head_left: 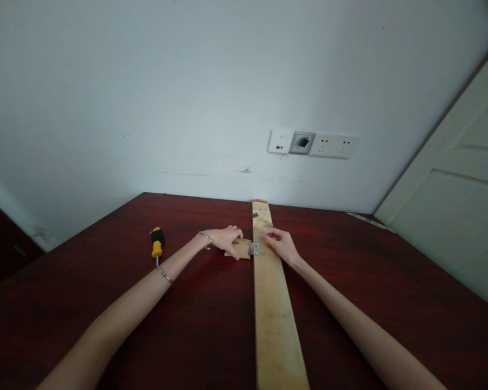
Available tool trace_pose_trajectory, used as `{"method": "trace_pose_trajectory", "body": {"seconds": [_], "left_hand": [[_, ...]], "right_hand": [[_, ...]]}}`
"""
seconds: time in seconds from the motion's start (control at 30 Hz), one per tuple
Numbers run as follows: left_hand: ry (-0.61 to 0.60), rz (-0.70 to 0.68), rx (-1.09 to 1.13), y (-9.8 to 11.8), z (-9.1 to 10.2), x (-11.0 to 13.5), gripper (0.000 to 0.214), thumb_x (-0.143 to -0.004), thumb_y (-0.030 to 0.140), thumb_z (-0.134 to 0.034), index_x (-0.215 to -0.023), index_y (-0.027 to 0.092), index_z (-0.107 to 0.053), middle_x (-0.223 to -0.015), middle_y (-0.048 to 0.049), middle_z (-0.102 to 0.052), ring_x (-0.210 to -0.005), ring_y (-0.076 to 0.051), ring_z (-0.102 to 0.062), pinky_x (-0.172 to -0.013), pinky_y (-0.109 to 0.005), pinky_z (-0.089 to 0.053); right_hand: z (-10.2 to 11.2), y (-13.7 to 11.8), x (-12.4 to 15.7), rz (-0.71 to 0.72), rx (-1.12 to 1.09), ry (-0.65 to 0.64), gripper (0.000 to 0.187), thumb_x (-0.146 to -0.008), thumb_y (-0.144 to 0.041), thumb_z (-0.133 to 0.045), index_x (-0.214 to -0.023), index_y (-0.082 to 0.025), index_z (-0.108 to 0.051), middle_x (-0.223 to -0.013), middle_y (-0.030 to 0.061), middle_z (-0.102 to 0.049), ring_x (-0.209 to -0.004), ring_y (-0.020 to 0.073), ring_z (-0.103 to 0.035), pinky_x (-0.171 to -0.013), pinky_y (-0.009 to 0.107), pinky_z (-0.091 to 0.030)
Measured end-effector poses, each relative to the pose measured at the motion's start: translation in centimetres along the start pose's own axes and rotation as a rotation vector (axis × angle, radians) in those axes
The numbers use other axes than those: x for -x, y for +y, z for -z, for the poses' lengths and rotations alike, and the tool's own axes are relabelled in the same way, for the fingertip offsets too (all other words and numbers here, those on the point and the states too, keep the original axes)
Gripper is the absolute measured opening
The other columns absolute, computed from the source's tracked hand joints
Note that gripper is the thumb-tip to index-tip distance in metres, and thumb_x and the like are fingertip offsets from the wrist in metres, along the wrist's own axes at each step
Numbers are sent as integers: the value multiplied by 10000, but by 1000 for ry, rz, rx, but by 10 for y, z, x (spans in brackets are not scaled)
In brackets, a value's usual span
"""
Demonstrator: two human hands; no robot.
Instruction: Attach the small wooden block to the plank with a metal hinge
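Observation:
A long pale wooden board (273, 314) lies on the dark red table, running from the front towards the wall. Against its left edge sits a small metal hinge (255, 248), one leaf on the board and the other side at a short wooden piece (244, 249). My left hand (226, 239) grips that short piece, thumb at the near edge and fingers at the far one. Over the board, just right of the hinge, my right hand (280, 242) has thumb and fingertips pinched together; whatever is between them is too small to make out.
A yellow and black screwdriver (157, 244) lies left of my left forearm on the table (199, 336). Behind the table rises a white wall with sockets (333, 145). At the right stands a white panelled door (467, 184), with a thin strip (370, 221) near the table's back right corner.

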State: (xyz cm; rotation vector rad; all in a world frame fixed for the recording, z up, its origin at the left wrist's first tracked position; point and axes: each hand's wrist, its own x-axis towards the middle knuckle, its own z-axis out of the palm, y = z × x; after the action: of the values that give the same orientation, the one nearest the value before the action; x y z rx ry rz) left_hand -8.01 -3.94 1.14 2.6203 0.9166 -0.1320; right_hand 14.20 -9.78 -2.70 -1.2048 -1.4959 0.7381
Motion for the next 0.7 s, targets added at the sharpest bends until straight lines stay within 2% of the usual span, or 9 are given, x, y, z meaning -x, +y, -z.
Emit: {"method": "trace_pose_trajectory", "body": {"seconds": [0.7], "left_hand": [[-21, -20, -26, 1, 2, 0, 661, -579, 557, -680, -1060, 154, -472, -1065, -94, -472, -1006, -264, -423, -808, -298, -385]], "right_hand": [[-5, 2, -2, 62, 33, -52, 215, -715, -377, -637, -753, -170, -684, -816, 51, -701, -760, 198, -621, -729, 316, -466]]}}
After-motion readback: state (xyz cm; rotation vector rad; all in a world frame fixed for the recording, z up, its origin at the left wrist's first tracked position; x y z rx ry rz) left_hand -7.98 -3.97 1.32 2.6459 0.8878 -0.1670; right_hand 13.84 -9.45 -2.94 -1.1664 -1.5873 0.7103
